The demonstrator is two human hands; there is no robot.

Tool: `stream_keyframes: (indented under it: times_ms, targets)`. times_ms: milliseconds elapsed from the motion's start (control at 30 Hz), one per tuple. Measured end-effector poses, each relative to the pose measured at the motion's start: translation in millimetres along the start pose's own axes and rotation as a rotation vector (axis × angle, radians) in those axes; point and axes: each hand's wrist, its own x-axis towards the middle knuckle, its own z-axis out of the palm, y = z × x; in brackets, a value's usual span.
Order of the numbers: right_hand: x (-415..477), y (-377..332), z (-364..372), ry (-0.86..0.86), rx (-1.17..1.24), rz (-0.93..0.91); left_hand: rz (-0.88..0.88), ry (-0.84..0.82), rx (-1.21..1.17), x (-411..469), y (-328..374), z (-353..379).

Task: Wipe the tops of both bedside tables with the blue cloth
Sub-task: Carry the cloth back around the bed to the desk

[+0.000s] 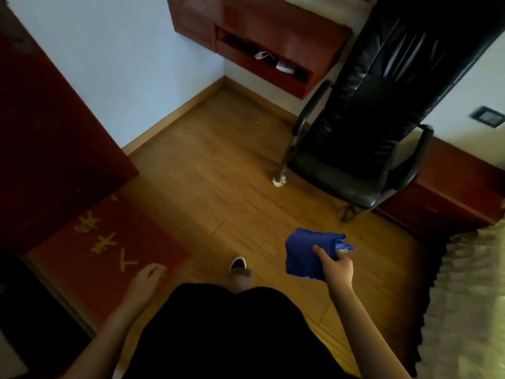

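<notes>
Right hand [335, 269] grips folded blue cloth [303, 253], held in air above yellow-brown wooden plank floor [205, 165], near black leather armchair [363, 138]. Left hand [146, 280] empty, fingers loosely curled, hanging over red doormat with gold characters [109, 250]. Low red-brown wooden cabinet [448, 187] behind armchair.

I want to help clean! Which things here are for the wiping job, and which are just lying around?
For the job:
blue cloth, held in the right hand
low wooden cabinet by the bed, perhaps a bedside table

Just lying about:
black chair
red mat
wall shelf
The left hand holds nothing.
</notes>
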Motion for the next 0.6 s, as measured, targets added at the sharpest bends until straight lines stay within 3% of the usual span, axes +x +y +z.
stream_keyframes:
  times_ms: [333,600]
  targets:
    - [129,-100,3,0.207,0.010,0.101,0.280,-0.125,0.151,152,267,15]
    - [270,-177,14,0.201,0.019,0.143,0.280,-0.227,0.133,253,400,71]
